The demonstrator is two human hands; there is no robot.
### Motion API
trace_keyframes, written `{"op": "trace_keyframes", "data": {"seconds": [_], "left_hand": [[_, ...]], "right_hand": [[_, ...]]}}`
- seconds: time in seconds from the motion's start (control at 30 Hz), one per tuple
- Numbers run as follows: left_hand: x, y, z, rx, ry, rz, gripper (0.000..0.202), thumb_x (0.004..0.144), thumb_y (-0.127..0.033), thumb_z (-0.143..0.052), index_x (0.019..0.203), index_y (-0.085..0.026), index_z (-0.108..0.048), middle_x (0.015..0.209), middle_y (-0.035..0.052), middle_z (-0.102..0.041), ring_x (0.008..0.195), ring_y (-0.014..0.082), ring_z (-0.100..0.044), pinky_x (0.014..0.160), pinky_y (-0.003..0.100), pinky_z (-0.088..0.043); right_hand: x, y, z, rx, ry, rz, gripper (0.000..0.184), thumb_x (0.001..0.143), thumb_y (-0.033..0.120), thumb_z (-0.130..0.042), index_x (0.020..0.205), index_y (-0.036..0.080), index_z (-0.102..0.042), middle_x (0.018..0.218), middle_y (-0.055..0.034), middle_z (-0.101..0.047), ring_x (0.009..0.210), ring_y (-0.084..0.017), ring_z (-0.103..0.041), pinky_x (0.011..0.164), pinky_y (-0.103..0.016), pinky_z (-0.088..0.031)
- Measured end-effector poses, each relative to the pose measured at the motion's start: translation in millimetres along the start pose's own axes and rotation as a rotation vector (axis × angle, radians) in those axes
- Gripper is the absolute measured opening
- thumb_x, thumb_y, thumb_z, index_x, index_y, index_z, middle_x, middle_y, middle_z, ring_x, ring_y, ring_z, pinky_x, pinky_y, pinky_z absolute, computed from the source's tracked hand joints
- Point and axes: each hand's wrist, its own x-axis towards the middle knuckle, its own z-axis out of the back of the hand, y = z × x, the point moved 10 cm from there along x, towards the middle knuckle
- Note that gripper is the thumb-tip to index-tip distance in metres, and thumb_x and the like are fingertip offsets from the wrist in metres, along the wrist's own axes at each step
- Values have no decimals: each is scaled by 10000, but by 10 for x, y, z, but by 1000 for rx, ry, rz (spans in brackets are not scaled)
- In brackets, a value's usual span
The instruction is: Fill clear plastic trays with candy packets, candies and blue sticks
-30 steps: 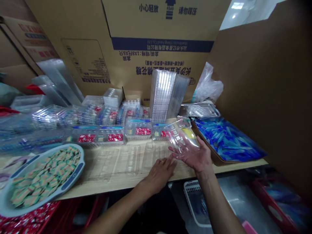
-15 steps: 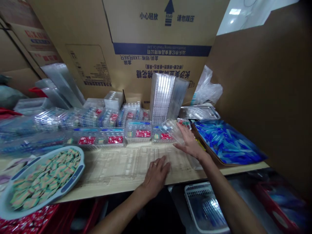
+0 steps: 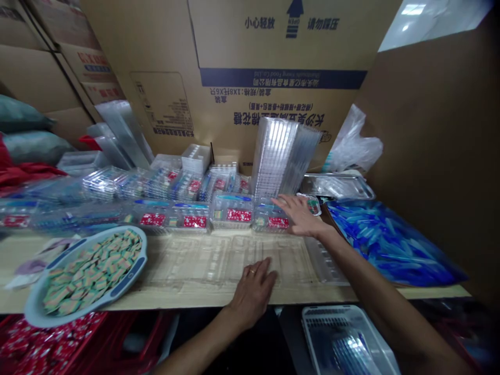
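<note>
Both hands are open, nothing gripped. The right hand [image 3: 300, 216] lies flat, fingertips on a filled clear tray [image 3: 271, 216], and the left hand [image 3: 253, 291] rests on an empty clear tray [image 3: 219, 265]. Ahead of them a row of packed trays [image 3: 230, 213] is done. Left, a platter of striped candies [image 3: 141, 255] is still full; right, loose blue sticks [image 3: 390, 245] remain heaped.
</note>
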Motion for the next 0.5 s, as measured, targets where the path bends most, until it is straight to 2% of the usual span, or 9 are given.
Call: {"op": "trace_keyframes", "data": {"seconds": [0.17,0.3,0.4,0.5], "left_hand": [[5,8,-14,8,13,6,347,917,-122,-563,1260,-164,-597,1477,202,-518,1258,336,-565,980,481,-479],[5,10,-36,3,38,19,337,910,-124,-565,1242,-168,-604,1481,200,-513,1262,340,-560,987,488,-469],[-1,6,-36,-9,42,23,332,913,-122,-553,1236,-170,-607,1476,198,-515,1272,331,-552,1003,481,-460],[-1,10,-36,-27,40,19,338,912,-120,-548,1242,-165,-607,1474,202,-513,1286,329,-540,1014,476,-452]], "right_hand": [[37,-21,-108,-39,58,22,1001,733,277,-682,1624,265,-224,1643,-201,-247,1453,-434,-284,1122,-627,-223],[8,7,-298,-52,151,69,1013,763,260,-684,1634,286,-170,1688,-201,-97,1513,-452,-171,1123,-667,-228],[5,20,-388,-37,153,66,921,871,416,-647,1637,279,-153,1691,-208,-36,1523,-467,-134,1122,-696,-227],[30,39,-425,-44,106,73,776,976,576,-482,1633,292,-183,1691,-196,-68,1527,-456,-142,1119,-698,-250]]}}
